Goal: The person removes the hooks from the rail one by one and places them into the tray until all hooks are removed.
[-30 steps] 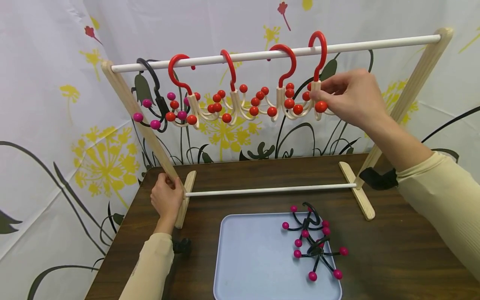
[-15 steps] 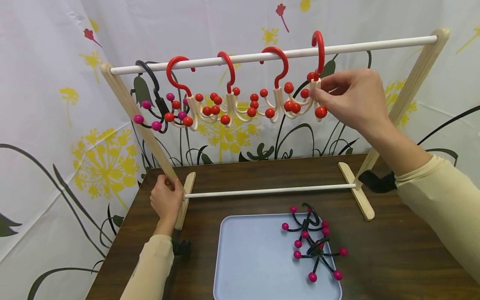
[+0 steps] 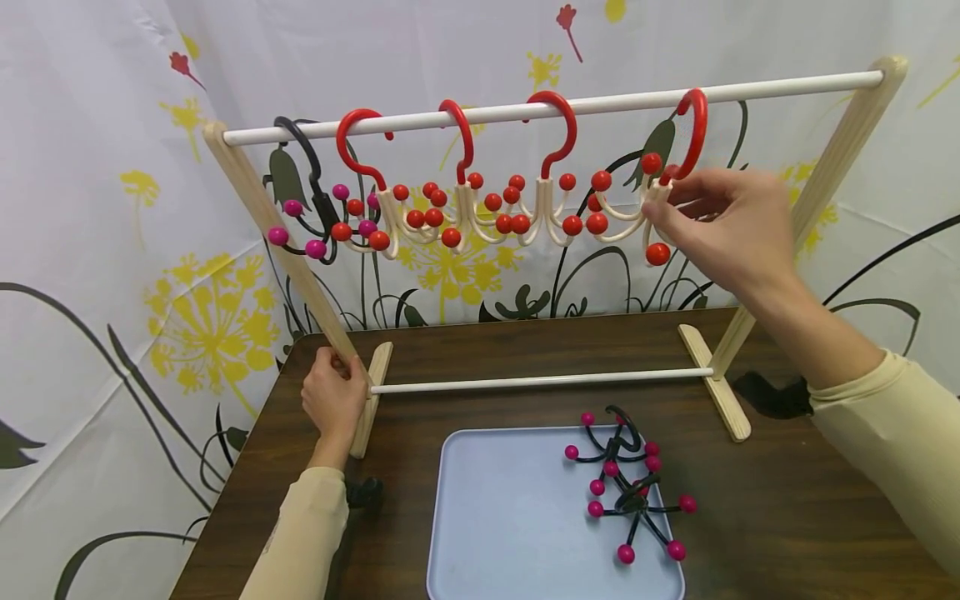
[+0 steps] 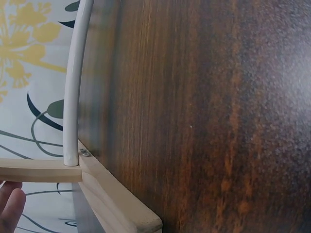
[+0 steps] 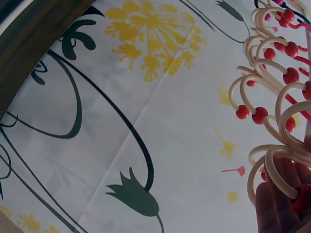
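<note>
My right hand (image 3: pixel 738 225) pinches the stem of a cream octopus-style hanger (image 3: pixel 622 233) with a red hook and red ball tips. Its hook (image 3: pixel 699 133) is at the white top rod (image 3: pixel 780 87); whether it bears on the rod I cannot tell. In the right wrist view, fingers (image 5: pixel 277 204) lie behind the hanger's curved arms (image 5: pixel 282 165). Low on the left wooden upright (image 3: pixel 281 242), my left hand (image 3: pixel 333 396) grips the wood. To the left on the rod hang more red-hooked cream hangers (image 3: pixel 463 212) and a black one (image 3: pixel 324 212) with magenta balls.
A pale blue tray (image 3: pixel 495 517) lies on the dark wooden table (image 3: pixel 810 467). Two black hangers (image 3: pixel 633 500) with magenta balls lie over its right side. A lower white rod (image 3: pixel 540 382) joins the wooden feet (image 3: pixel 716 383). Behind hangs a flower-patterned cloth (image 3: pixel 210 325).
My right hand has carried its hanger to the right and slightly down, away from the neighbouring red-hooked hanger. That neighbour has shifted a little left. My left hand stays on the upright.
</note>
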`<state>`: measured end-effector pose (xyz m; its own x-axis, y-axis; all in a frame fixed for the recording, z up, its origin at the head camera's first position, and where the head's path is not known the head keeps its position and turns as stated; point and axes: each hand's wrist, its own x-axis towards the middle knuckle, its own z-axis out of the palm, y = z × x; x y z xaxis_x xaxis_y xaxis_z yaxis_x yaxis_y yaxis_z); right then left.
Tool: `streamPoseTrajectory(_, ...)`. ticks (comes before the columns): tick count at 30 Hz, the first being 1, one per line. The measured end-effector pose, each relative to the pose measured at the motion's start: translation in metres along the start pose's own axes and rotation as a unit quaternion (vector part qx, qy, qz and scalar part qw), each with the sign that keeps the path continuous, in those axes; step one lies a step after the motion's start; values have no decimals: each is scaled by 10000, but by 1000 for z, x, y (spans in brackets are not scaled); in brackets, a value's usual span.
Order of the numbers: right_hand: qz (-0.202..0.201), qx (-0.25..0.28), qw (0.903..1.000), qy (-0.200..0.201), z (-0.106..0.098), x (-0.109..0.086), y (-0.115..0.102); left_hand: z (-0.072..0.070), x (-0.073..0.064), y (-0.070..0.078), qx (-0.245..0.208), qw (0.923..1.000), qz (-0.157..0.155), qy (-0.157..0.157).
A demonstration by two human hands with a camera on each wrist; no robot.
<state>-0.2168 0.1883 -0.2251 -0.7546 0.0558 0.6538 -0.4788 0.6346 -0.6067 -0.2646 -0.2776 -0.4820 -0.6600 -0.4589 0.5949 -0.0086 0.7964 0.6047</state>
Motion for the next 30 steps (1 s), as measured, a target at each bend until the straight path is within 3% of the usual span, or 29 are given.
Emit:
streamPoseTrajectory(8,213,138,9997,63,-13,-29,1,0,0,2,-23,10000,53,32)
streamPoseTrajectory(15,217,24,9995,-230,-19,-86,-3,-2,2,3,-48,10000,35,30)
streamPoseTrajectory(20,-30,97,9976,-687,-14,-136,-6,-2,1,3,-63,10000,24,5)
streamPoseTrajectory(25,-285,442,9892,-1372,-5,-187,-8,-3,0,2,-64,10000,-2,40)
streamPoseTrajectory(28,217,627,9785,-1954,2,-219,-10,-2,1,1,-80,10000,14,19)
streamPoseTrajectory(30,603,823,9663,-2361,7,-238,-9,-1,2,1,-103,9999,36,-14)
